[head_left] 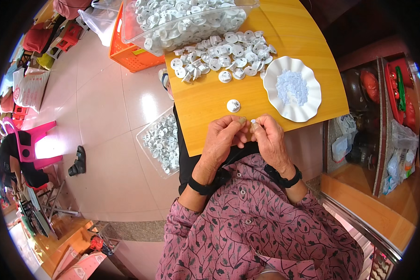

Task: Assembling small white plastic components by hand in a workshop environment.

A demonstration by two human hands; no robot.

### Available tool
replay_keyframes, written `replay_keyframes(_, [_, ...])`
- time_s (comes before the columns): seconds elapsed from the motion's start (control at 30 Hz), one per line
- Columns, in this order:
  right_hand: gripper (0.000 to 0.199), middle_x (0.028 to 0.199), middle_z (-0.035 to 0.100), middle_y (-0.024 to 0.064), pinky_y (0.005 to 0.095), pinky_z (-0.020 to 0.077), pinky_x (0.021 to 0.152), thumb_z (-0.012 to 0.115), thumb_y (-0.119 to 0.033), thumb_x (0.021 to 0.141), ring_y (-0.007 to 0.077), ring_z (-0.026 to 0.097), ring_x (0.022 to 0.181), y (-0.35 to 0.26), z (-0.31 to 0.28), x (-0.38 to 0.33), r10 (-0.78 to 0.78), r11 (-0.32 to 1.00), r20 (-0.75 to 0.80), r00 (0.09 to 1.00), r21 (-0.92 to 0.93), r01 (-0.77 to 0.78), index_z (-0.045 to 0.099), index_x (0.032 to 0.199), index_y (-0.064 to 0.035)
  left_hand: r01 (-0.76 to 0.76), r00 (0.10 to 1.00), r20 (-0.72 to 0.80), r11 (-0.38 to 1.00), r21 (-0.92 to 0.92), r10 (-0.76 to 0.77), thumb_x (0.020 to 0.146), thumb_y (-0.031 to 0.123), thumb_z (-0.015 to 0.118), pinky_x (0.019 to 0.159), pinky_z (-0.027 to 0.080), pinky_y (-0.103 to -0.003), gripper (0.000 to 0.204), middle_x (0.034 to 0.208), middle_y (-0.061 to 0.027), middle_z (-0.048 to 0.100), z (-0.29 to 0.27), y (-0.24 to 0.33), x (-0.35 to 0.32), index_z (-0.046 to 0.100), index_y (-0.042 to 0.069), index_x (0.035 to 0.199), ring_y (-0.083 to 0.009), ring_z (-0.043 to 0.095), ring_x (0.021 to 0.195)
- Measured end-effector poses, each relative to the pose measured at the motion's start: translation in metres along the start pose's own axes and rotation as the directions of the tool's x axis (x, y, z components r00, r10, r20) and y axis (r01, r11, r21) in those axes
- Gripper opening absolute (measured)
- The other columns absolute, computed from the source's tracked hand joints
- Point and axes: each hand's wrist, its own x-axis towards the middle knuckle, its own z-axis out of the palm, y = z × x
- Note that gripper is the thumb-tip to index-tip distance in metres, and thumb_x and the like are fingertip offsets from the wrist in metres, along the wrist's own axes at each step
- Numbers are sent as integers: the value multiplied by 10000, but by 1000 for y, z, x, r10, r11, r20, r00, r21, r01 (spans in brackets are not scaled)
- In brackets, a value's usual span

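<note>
My left hand (222, 137) and my right hand (269, 137) meet at the near edge of a wooden table (205, 102). Their fingertips pinch a tiny white piece (253, 122) between them. One round white plastic cap (233, 106) lies alone on the table just beyond my fingers. Farther back lies a heap of similar white caps (224, 56). A white scalloped plate (292, 88) holding several small white bits stands to the right of my hands. Both wrists carry black bands.
A clear plastic bin (182, 18) full of white caps sits at the table's far end. Another clear tray of caps (161, 140) is on the floor left of the table, an orange crate (130, 53) behind it. Pink stools stand at far left, shelves at right.
</note>
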Motion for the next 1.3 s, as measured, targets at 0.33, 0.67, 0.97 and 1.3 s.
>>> replay_keyframes(0.33, [114,804,606,164,432,484,676,560,-85,973,336,616,752,-3,0,0,-30,998,2,1000,-58,30,543,913,11,-86,996,39,996,39,85,973,178,681,557,491,-204,182,754,-23,652,5,-1,-1,678,-2,992,-80,589,608])
replay_keyframes(0.67, [132,748,615,87,324,499,575,563,-90,982,173,622,630,-2,3,0,62,991,4,998,115,-62,558,903,17,-99,994,49,995,33,97,997,192,644,561,487,-203,188,755,-23,645,1,-4,1,666,5,992,-80,594,633])
replay_keyframes(0.97, [97,785,650,119,348,508,580,679,-32,902,218,636,637,2,0,3,-67,983,-123,990,-178,45,592,896,10,-130,986,-94,990,63,135,993,191,644,490,488,-203,216,709,-21,621,2,-4,0,649,-24,974,-71,570,560])
replay_keyframes(1.3, [69,836,643,114,333,499,603,698,-4,881,227,636,687,3,-2,5,-108,960,-163,981,-273,61,656,936,5,-116,991,-63,990,81,121,997,211,645,501,487,-210,221,730,-26,623,-2,-5,0,642,-8,962,-81,584,577])
